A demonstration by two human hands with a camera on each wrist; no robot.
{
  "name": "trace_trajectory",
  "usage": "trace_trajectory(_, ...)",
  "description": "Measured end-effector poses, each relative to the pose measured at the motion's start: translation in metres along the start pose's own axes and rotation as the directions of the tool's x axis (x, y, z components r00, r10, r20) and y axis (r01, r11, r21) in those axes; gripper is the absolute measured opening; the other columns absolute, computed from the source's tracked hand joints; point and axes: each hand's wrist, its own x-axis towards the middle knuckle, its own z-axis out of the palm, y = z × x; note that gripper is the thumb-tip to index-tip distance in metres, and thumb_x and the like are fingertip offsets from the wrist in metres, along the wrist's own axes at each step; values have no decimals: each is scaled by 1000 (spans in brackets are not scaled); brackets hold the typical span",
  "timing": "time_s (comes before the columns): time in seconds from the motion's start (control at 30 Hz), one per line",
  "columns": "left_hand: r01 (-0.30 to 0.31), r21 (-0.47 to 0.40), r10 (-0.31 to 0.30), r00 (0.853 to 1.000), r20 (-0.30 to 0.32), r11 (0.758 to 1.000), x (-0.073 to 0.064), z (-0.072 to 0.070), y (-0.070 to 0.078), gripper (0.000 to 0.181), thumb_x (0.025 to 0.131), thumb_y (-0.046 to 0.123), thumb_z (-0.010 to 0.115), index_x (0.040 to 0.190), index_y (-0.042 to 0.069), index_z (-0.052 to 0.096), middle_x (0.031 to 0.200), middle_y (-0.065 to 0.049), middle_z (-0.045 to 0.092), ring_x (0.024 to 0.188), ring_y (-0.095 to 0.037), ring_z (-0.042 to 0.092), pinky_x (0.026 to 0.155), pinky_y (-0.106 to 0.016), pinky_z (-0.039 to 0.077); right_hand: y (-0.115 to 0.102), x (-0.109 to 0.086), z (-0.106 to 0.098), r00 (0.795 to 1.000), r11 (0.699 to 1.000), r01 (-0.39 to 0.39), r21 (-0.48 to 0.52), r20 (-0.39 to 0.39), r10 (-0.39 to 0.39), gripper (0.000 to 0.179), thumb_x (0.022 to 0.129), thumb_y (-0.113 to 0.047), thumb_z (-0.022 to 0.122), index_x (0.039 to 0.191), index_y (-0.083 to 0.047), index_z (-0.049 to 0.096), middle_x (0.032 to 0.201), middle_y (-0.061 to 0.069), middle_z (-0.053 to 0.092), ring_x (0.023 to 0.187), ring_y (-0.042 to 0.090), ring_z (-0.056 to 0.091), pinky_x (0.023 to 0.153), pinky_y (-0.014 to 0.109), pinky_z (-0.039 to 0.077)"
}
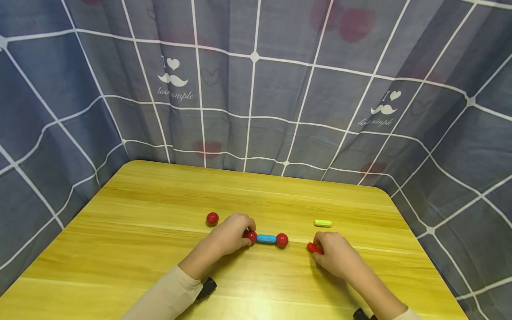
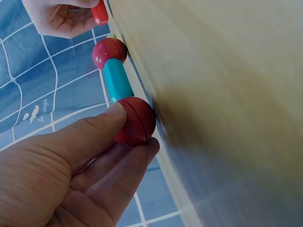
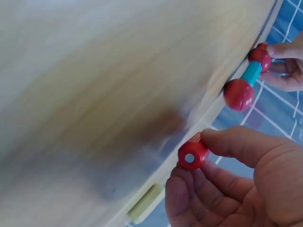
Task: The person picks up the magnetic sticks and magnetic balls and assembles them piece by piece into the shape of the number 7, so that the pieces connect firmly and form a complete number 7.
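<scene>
On the wooden table (image 1: 160, 191), a blue ridged rod (image 1: 266, 238) joins two red balls in a line. My left hand (image 1: 232, 233) pinches the left red ball (image 2: 136, 122) between thumb and fingers, and the right red ball (image 1: 282, 240) sits at the rod's other end. To the right of this piece, my right hand (image 1: 337, 254) grips a short red rod (image 1: 314, 248). Its end, seen in the right wrist view, has a round silvery disc (image 3: 189, 158). A gap separates the red rod from the right ball.
A loose red ball (image 1: 212, 218) lies beyond my left hand, to its left. Past my right hand is a yellow-green rod (image 1: 322, 223). A grey-blue checked curtain (image 1: 224, 89) hangs around the table's back and sides.
</scene>
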Motion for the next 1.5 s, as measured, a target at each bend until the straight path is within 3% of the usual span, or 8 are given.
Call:
trace_trajectory(0.23, -29, 3, 29, 999, -16, 1000, 0, 2, -2, 17, 76, 4, 82, 86, 5, 69, 83, -2, 65, 80, -20, 59, 70, -29, 49, -12, -4, 3, 1000, 1000, -16, 25, 11, 15, 14, 74, -10, 76, 82, -13, 65, 70, -8, 54, 60, 10, 47, 55, 27, 42)
trace_trajectory(0.7, -27, 6, 27, 1000, -7, 1000, 2, 0, 0, 16, 78, 4, 82, 88, 4, 70, 84, -2, 66, 78, -18, 59, 70, -28, 49, -35, -10, 9, 999, 999, -16, 49, 30, 14, 12, 77, -16, 76, 79, -12, 64, 65, -8, 51, 55, 10, 45, 49, 26, 40)
trace_trajectory(0.93, -21, 18, 21, 1000, -6, 1000, 2, 1, 0, 16, 78, 6, 82, 89, 4, 70, 85, -1, 66, 79, -17, 59, 71, -28, 49, -41, -10, 14, 1000, 999, -12, 45, -5, 12, 14, 75, -16, 74, 74, -14, 60, 61, -7, 48, 51, 9, 41, 44, 25, 36)
trace_trajectory(1.17, -27, 6, 27, 1000, -13, 1000, 4, 2, -2, 16, 78, 5, 81, 90, 3, 70, 87, -3, 67, 80, -18, 59, 71, -29, 49, -39, -6, 15, 999, 988, -5, 153, 35, -1, 12, 74, -16, 72, 73, -14, 61, 58, -7, 51, 50, 7, 44, 45, 24, 37)
trace_trajectory(1.3, -23, 4, 24, 1000, -9, 1000, 4, 2, -2, 16, 78, 6, 81, 90, 4, 70, 86, -4, 67, 80, -18, 59, 71, -29, 49, -38, -2, 15, 992, 952, -37, 304, 123, -1, 12, 77, -16, 73, 73, -13, 62, 61, -6, 57, 50, 10, 52, 45, 26, 43)
trace_trajectory(1.4, -21, 0, 21, 1000, -6, 1000, 3, 1, -2, 16, 78, 6, 81, 90, 4, 70, 87, -4, 67, 80, -17, 59, 71, -30, 49, -39, 0, 15, 980, 895, -102, 433, 199, 15, 10, 80, -15, 72, 75, -9, 64, 64, 0, 61, 51, 14, 58, 46, 30, 49)
trace_trajectory(1.5, -19, 4, 20, 1000, -7, 1000, 3, 1, -1, 17, 78, 5, 81, 91, 3, 70, 88, -4, 67, 81, -17, 59, 71, -30, 50, -38, 2, 16, 963, 814, -171, 555, 268, 19, 8, 81, -11, 70, 78, -5, 65, 67, 6, 64, 54, 18, 60, 49, 33, 52)
